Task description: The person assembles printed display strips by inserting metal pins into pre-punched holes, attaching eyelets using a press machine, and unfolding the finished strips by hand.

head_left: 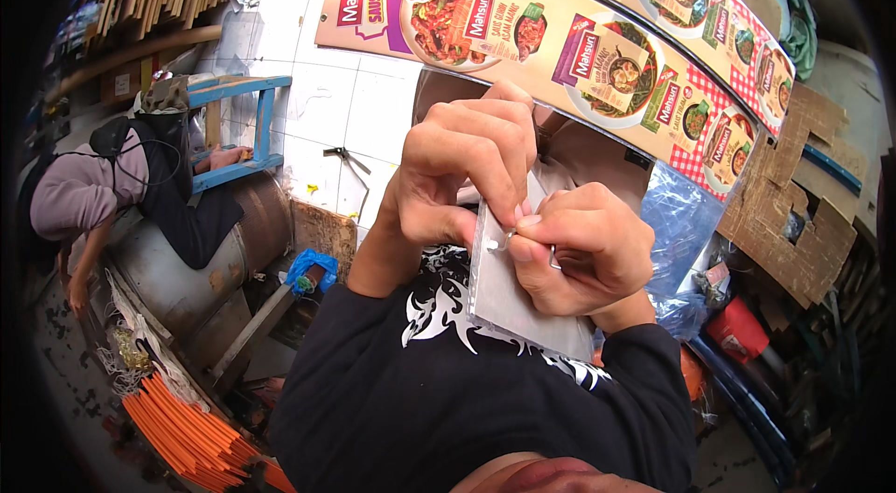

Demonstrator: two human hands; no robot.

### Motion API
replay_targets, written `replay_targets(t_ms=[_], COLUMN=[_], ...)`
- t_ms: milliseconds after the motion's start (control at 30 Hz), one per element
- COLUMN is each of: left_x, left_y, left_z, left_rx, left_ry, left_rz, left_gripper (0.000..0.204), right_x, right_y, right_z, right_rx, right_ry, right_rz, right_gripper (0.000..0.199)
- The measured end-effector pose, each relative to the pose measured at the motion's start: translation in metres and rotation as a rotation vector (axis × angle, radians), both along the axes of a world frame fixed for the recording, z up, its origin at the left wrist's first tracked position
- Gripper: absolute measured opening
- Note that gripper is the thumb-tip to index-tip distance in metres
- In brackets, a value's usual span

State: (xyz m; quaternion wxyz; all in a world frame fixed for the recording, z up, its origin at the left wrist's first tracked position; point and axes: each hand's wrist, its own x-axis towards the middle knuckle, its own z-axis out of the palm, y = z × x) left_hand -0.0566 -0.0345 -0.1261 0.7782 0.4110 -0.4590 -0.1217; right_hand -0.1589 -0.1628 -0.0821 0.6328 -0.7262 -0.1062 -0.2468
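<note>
In front of my chest is a flat, pale grey panel (537, 320) with a clear plastic edge and a small hole near its upper left corner. My left hand (462, 157) grips that corner, thumb against the edge and fingers bent over the top. My right hand (590, 250) pinches a thin silver wire piece (556, 259) close to the hole, and its fingertips meet those of my left hand. Most of the wire is hidden behind the fingers, so its full shape does not show.
Long printed food-picture panels (392, 13) lie across the white tiles (322, 111) ahead. A black-handled tool (345, 157) rests on the tiles. At left, another person (93, 180) bends beside a blue wooden frame (264, 120) and a metal drum (201, 241). Clear plastic (677, 232) lies at right.
</note>
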Motion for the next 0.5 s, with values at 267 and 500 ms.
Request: replay_targets(t_ms=[267, 500], left_x=[-0.0003, 0.0], left_y=[-0.0009, -0.0017], left_z=[0.0008, -0.0005], left_rx=[0.01, 0.009], left_ry=[-0.018, -0.025], left_rz=[0.017, 0.01], left_gripper=[0.045, 0.046], right_x=[0.0006, 0.0022], right_y=[0.0011, -0.0008], right_z=[0.0033, 0.0079], right_rx=[-0.042, 0.088], right_ry=[0.033, 0.123], right_rz=[-0.049, 0.072], right_gripper=[0.024, 0.018])
